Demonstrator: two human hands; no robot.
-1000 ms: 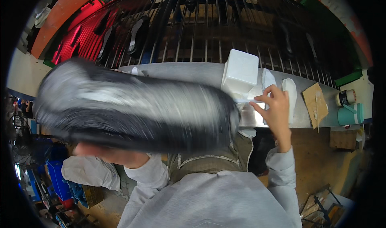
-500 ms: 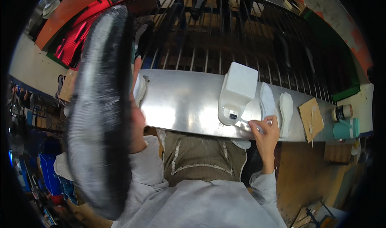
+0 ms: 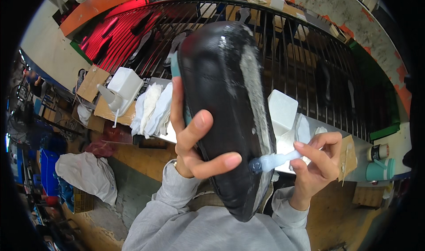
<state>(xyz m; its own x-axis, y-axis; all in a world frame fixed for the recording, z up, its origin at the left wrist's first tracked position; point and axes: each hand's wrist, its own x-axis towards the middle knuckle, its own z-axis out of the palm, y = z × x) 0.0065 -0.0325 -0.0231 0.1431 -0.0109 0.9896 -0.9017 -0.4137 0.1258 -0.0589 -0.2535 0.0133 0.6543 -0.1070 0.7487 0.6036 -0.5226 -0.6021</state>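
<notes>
My left hand (image 3: 192, 147) is wrapped round a black leather shoe upper (image 3: 217, 91), held up close with its narrow end toward me. A whitish roughened band (image 3: 253, 83) runs along the shoe's right edge. A bit of a teal last (image 3: 175, 67) shows at its left side. My right hand (image 3: 319, 164) pinches the pale handle of a small brush (image 3: 276, 160). The brush's dark tip lies against the shoe's lower right side. Behind the shoe, a white container (image 3: 282, 109) is partly hidden on the metal bench.
A rack of metal bars (image 3: 305, 52) spans the far side, with several dark shoe parts on it. White insole-like pieces (image 3: 152, 107) lie to the left, near a white spouted container (image 3: 117, 91). At right are brown cardboard (image 3: 349, 156) and a teal cup (image 3: 380, 169).
The shoe has swung from the left into the middle and turned to show its black leather side. My right hand has lifted the brush from the white container and brought it to the shoe.
</notes>
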